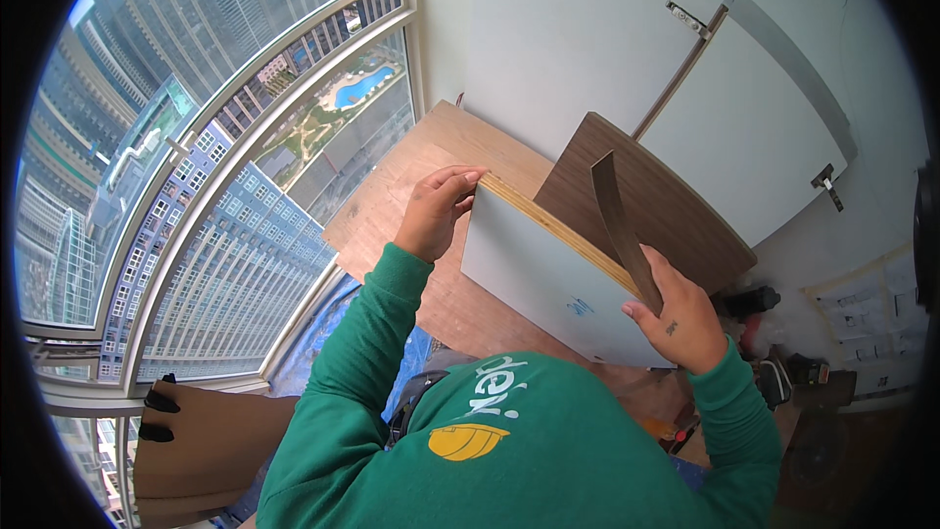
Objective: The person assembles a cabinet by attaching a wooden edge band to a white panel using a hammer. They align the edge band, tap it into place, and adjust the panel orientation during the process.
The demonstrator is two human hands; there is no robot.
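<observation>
A white-faced plywood panel (534, 279) stands on edge in front of me, its bare layered edge facing up. My left hand (436, 211) grips the panel's far left corner, fingertips over the top edge and thumb at the side. In my right hand (683, 318) is a thin brown strip of edge banding (613, 204), pinched between thumb and fingers at the panel's near right end. The strip's far end rises free above the bare edge. A small blue scribble marks the white face.
Beneath the panel lies a plywood sheet (392, 211). A dark wood-grain board (676, 201) stands behind it. Against the wall leans a white cabinet door (764, 127) with metal hinges. Large windows (211, 264) fill the left; brown cardboard (211, 451) stands below them.
</observation>
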